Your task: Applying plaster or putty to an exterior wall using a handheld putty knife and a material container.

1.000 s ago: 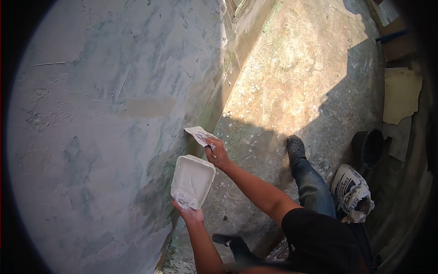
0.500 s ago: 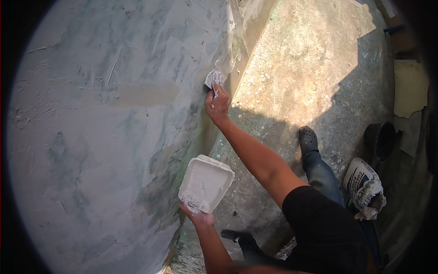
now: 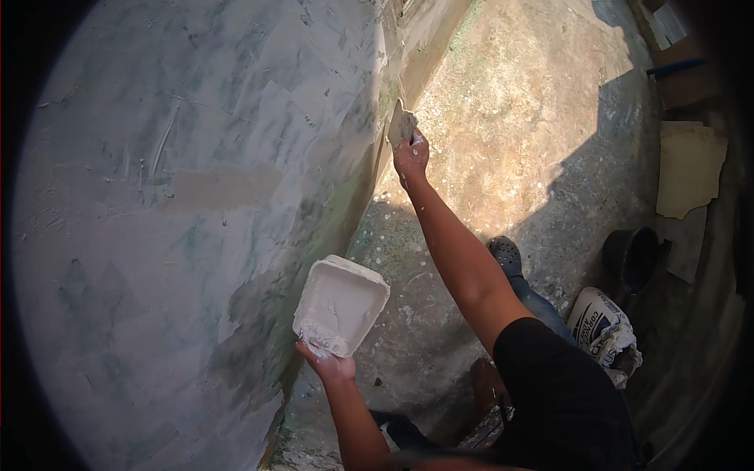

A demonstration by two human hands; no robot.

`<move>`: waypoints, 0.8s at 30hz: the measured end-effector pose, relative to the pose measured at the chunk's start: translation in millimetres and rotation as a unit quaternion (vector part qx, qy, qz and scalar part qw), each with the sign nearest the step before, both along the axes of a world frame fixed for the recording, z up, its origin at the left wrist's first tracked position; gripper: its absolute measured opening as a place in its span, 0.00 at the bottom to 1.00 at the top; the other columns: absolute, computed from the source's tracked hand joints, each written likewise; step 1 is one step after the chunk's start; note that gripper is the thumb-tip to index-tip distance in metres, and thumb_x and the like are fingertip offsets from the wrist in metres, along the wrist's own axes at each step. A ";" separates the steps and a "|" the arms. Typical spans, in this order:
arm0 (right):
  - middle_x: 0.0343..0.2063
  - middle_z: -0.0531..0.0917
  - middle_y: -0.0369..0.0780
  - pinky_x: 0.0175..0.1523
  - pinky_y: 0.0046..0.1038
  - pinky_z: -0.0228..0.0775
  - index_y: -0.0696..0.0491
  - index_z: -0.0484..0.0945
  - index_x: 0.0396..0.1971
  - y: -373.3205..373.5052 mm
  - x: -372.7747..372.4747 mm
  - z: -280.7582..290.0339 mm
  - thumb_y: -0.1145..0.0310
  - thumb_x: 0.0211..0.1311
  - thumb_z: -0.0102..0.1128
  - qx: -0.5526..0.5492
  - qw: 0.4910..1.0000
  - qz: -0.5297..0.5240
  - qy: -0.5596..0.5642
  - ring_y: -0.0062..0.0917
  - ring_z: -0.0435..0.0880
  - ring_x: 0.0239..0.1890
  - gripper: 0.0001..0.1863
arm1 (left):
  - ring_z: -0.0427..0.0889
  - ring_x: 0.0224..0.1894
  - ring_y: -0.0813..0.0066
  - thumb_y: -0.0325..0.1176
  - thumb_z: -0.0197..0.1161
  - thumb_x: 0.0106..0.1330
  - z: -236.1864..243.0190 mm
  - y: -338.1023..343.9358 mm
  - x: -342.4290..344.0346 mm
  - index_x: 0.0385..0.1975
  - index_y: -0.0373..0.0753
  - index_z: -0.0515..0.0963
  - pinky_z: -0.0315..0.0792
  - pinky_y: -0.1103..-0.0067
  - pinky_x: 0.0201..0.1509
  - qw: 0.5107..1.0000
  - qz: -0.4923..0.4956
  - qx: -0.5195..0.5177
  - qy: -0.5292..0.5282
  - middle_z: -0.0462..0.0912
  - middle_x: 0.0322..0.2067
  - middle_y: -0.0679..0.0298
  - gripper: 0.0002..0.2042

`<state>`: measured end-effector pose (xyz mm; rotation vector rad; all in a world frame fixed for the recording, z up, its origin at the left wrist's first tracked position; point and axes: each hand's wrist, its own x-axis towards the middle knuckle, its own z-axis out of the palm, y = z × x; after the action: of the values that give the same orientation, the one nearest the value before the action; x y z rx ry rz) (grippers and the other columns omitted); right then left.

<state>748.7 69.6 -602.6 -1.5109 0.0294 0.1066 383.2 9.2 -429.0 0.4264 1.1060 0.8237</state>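
Note:
My right hand point(image 3: 412, 163), stretched out far ahead, is closed round a putty knife point(image 3: 401, 125). Its putty-smeared blade is up by the ledge at the wall's edge; whether it touches cannot be made out. Smears of white putty mark the fingers. Nearer to me, my left hand point(image 3: 335, 367) grips the lower edge of a squarish white tray point(image 3: 375, 287), tilted so its inside shows. White putty point(image 3: 323, 336) lies mostly along the tray's lower side, by my fingers. On the left, the wall point(image 3: 149, 259) is coated in uneven grey-white putty with darker greenish patches.
A sunlit, paint-spotted concrete floor point(image 3: 503, 133) runs along the wall. My shoe point(image 3: 504, 253) stands on it. To the right are a black bucket point(image 3: 631, 255), an opened white sack point(image 3: 598, 322) and a torn tan board point(image 3: 689, 169).
My right hand has moved the putty knife rightward, off the wall face to the ledge at its edge. The left hand still holds the tray, and the whole view has shifted slightly.

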 end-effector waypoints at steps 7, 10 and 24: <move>0.33 0.80 0.56 0.49 0.40 0.70 0.66 0.78 0.38 19.0 -99.8 22.0 0.75 0.43 0.47 -0.129 0.982 0.099 -0.094 0.50 0.79 0.38 0.20 | 0.58 0.68 0.60 0.58 0.36 0.70 -1.4 -2.4 -20.6 0.67 0.43 0.56 0.52 0.64 0.72 1.000 0.007 -0.006 0.020 0.59 0.66 0.62 0.31; 0.24 0.79 0.54 0.42 0.36 0.71 0.66 0.77 0.29 7.2 -180.7 17.1 0.78 0.47 0.49 -0.089 0.973 0.053 -0.208 0.45 0.80 0.30 0.10 | 0.61 0.66 0.59 0.56 0.38 0.70 -12.5 -2.4 -31.1 0.65 0.43 0.59 0.55 0.62 0.70 1.000 0.016 -0.009 0.019 0.62 0.65 0.62 0.30; 0.25 0.79 0.44 0.33 0.27 0.68 0.62 0.77 0.42 11.0 -142.9 81.3 0.78 0.55 0.48 0.031 0.992 0.103 -0.071 0.26 0.77 0.25 0.15 | 0.60 0.67 0.63 0.58 0.38 0.70 -51.6 10.9 -91.3 0.65 0.45 0.59 0.55 0.64 0.70 0.999 -0.019 0.022 -0.033 0.62 0.65 0.65 0.30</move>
<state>605.8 80.6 -521.3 -1.4530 -0.2426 0.1637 291.8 20.0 -480.6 0.4527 1.0164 0.8253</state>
